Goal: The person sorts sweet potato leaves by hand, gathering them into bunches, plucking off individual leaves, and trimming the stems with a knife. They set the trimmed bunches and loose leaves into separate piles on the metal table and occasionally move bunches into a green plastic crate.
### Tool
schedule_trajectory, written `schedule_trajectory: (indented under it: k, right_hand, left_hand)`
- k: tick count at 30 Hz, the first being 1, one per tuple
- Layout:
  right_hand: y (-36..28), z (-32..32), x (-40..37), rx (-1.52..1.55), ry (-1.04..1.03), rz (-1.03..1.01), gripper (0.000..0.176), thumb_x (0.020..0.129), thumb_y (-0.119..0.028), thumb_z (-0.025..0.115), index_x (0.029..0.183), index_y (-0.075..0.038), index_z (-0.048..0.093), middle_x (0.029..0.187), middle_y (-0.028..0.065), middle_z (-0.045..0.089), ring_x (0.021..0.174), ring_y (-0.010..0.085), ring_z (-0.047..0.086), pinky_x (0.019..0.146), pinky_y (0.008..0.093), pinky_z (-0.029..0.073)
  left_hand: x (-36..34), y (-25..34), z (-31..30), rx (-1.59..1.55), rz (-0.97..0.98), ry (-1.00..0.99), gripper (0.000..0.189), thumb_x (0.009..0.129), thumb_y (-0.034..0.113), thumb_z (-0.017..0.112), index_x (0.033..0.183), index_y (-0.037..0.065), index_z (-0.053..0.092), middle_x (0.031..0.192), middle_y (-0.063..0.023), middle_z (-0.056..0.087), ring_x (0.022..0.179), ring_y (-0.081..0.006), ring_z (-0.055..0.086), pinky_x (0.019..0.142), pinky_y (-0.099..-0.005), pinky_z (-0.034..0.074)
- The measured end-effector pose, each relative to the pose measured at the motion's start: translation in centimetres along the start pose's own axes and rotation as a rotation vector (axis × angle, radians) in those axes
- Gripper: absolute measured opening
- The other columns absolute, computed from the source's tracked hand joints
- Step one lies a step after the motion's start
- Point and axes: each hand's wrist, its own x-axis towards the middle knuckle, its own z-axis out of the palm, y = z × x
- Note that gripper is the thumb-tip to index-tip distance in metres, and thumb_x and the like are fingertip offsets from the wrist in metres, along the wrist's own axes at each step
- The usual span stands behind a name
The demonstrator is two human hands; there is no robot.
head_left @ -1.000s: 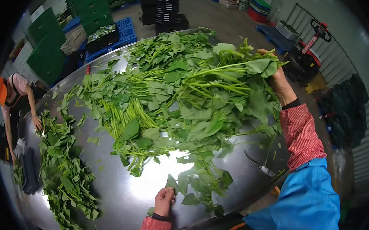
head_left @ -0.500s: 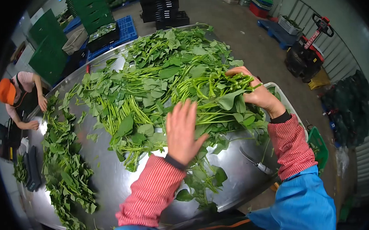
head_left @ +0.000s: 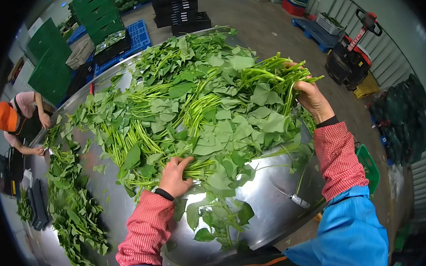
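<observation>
A large pile of leafy green stems [head_left: 161, 104] covers the middle of the metal table [head_left: 139, 212]. My right hand [head_left: 311, 96] is wrapped round the cut ends of a bunch of stems [head_left: 273, 77] at the pile's right side, its leaves hanging toward the table. My left hand [head_left: 175, 177] is closed on stems at the pile's near edge, its fingertips partly hidden among them. Below the pile lies a knife [head_left: 296, 200] with a pale handle. Loose leafy stems [head_left: 223, 214] spread near the table's front edge.
Another row of greens [head_left: 74, 202] lies along the left. Beyond it, a co-worker in an orange cap [head_left: 7, 117] handles greens. Green crates [head_left: 97, 17] and black crates [head_left: 177, 7] stand behind the table. A pallet jack [head_left: 349, 64] and green basket [head_left: 367, 169] are at right.
My left hand has moved down and left from above the leaves, and its spread fingers have closed on stems. My right hand has lifted the bunch slightly, turning its stem ends up and right.
</observation>
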Motion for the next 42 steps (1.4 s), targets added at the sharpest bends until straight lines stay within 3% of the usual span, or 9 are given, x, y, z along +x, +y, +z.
schedule_trajectory:
  k: [4,7,14,17,20,25,32,35,42]
  right_hand:
    - [0.0,-0.1,-0.2,0.004,-0.055,-0.015,0.061,0.069,-0.011,0.054,0.129,-0.003,0.046,0.120,0.0073,0.053,0.111,0.0182,0.052,0.096,0.0325,0.041]
    - [-0.3,1.5,-0.7,-0.060,-0.124,0.009,0.066,0.067,-0.011,0.057,0.132,-0.003,0.043,0.119,0.0054,0.053,0.111,0.0158,0.051,0.098,0.0294,0.039]
    - [0.6,4.9,-2.7,-0.338,-0.237,-0.130,0.074,0.063,-0.014,0.061,0.134,-0.007,0.041,0.116,0.0053,0.046,0.109,0.0170,0.048,0.099,0.0303,0.036]
    - [-1.6,6.1,-4.1,-0.735,-0.179,-0.329,0.073,0.061,-0.014,0.061,0.131,-0.004,0.042,0.109,0.0138,0.048,0.106,0.0293,0.051,0.093,0.0352,0.041]
    - [-4.0,7.6,-6.7,-0.932,-0.090,-0.359,0.077,0.062,-0.026,0.062,0.131,0.000,0.042,0.110,0.0160,0.047,0.104,0.0304,0.049,0.094,0.0375,0.040]
    - [-7.8,10.5,-10.5,-1.068,0.061,-0.334,0.075,0.062,-0.020,0.064,0.131,0.000,0.043,0.108,0.0184,0.049,0.100,0.0346,0.052,0.088,0.0417,0.044]
    - [-8.1,11.3,-14.1,-1.315,0.122,-0.408,0.087,0.070,-0.046,0.073,0.134,0.001,0.036,0.106,0.0189,0.047,0.096,0.0358,0.051,0.085,0.0424,0.044]
    - [-5.3,12.0,-15.4,-1.054,-0.041,-0.123,0.090,0.074,-0.052,0.070,0.136,0.001,0.032,0.109,0.0220,0.045,0.095,0.0361,0.051,0.086,0.0430,0.043]
    - [-1.2,16.9,-20.4,-0.814,0.021,-0.001,0.074,0.083,-0.041,0.063,0.137,-0.001,0.030,0.110,0.0233,0.043,0.105,0.0411,0.049,0.091,0.0434,0.042]
  left_hand:
    - [5.3,5.5,-3.2,-0.068,-0.050,0.094,0.073,0.066,0.021,0.072,0.131,0.004,0.045,0.116,-0.0188,0.051,0.112,-0.0361,0.046,0.099,-0.0417,0.037]
    - [10.9,8.5,-1.9,-0.186,0.112,0.239,0.116,0.059,0.030,0.085,0.144,-0.003,0.014,0.141,-0.0268,0.031,0.131,-0.0379,0.031,0.110,-0.0419,0.026]
    - [17.2,13.8,4.5,-0.456,0.217,0.201,0.146,0.042,0.044,0.090,0.145,-0.001,-0.003,0.149,-0.0276,0.012,0.138,-0.0397,0.019,0.112,-0.0449,0.021]
    - [17.6,16.2,6.3,-0.771,0.226,0.233,0.136,0.050,0.038,0.087,0.146,0.002,-0.003,0.147,-0.0253,0.018,0.136,-0.0372,0.024,0.111,-0.0436,0.024]
    - [17.1,18.5,6.9,-1.024,0.237,0.260,0.120,0.062,0.029,0.082,0.145,0.004,-0.001,0.143,-0.0218,0.024,0.132,-0.0328,0.030,0.109,-0.0419,0.028]
    - [13.5,22.4,5.6,-1.595,0.207,0.208,0.096,0.074,0.015,0.071,0.143,0.008,0.006,0.132,-0.0140,0.036,0.122,-0.0254,0.040,0.104,-0.0382,0.035]
    - [6.8,19.0,6.1,-1.615,0.023,0.103,0.088,0.074,0.015,0.071,0.141,0.007,0.014,0.128,-0.0128,0.040,0.117,-0.0239,0.044,0.101,-0.0368,0.037]
    - [4.3,17.7,6.2,-1.576,-0.015,0.071,0.084,0.075,0.014,0.071,0.139,0.006,0.017,0.127,-0.0123,0.042,0.114,-0.0232,0.046,0.100,-0.0362,0.039]
    - [-1.2,16.0,7.1,-1.459,-0.053,-0.010,0.077,0.075,0.014,0.071,0.136,0.005,0.025,0.123,-0.0111,0.046,0.109,-0.0216,0.049,0.097,-0.0348,0.041]
